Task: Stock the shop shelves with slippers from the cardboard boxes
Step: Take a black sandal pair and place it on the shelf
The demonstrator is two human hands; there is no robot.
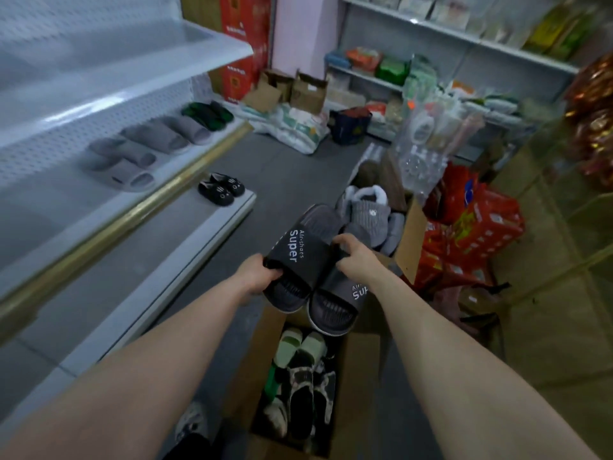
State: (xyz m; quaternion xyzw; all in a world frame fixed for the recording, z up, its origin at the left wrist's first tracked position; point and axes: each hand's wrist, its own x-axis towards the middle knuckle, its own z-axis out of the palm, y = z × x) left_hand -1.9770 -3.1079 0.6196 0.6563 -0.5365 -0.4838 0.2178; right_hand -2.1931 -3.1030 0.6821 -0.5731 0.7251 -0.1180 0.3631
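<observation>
I hold a pair of black slides printed "Super" above an open cardboard box (pixel 360 370). My left hand (pixel 257 273) grips the strap edge of the left slide (pixel 298 250). My right hand (pixel 356 258) grips the right slide (pixel 335 308), which sits lower and partly under the other. Inside the box lie green slippers (pixel 300 346) and patterned ones (pixel 305 390). A second box (pixel 406 247) beyond holds grey fuzzy slippers (pixel 370 217). On the white shelf (pixel 109 197) at the left stand grey slides (pixel 122 164), more grey slides (pixel 172 132) and green slippers (pixel 207 115). Black cat slippers (pixel 221 189) sit on the lowest shelf.
Red packaged goods (pixel 477 227) pile up right of the boxes. Bags, a dark bin (pixel 350 126) and small cartons crowd the far floor under stocked back shelves (pixel 457 38). Grey floor (pixel 282 167) runs along the shelf unit. The upper left shelf (pixel 132 51) is bare.
</observation>
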